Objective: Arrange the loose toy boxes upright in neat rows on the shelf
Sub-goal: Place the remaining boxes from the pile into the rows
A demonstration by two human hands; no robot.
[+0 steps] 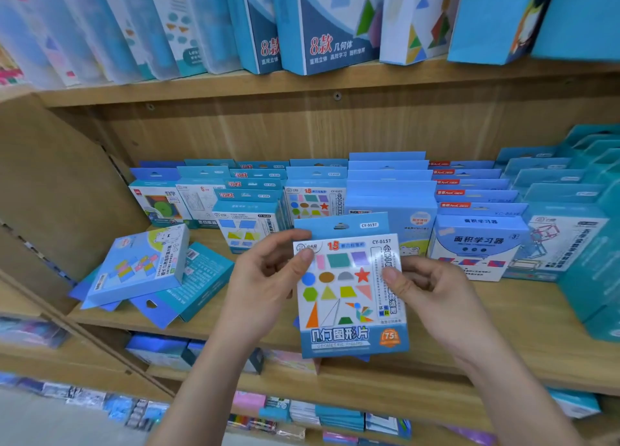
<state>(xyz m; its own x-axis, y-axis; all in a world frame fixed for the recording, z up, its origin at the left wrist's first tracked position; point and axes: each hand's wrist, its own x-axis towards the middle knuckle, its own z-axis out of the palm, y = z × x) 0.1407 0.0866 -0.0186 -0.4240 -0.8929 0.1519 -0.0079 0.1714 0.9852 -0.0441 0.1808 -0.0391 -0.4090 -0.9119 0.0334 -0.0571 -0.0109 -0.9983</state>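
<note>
I hold a flat blue-and-white box of geometric shapes (pixel 349 294) upright in front of the middle shelf (pixel 436 338). My left hand (pixel 265 284) grips its left edge, thumb on the front. My right hand (pixel 432 288) grips its right edge. Behind it, rows of similar blue toy boxes (pixel 389 190) stand upright. At the shelf's left, a few loose boxes lie flat and crooked: a pale blue one (pixel 141 264) rests on top of a teal one (pixel 188 288).
A wooden side panel (pixel 63 190) closes the shelf on the left. Tall teal boxes (pixel 590 244) stand at the right end. The upper shelf (pixel 335 76) carries large upright boxes. Lower shelves hold more packets (pixel 335 415).
</note>
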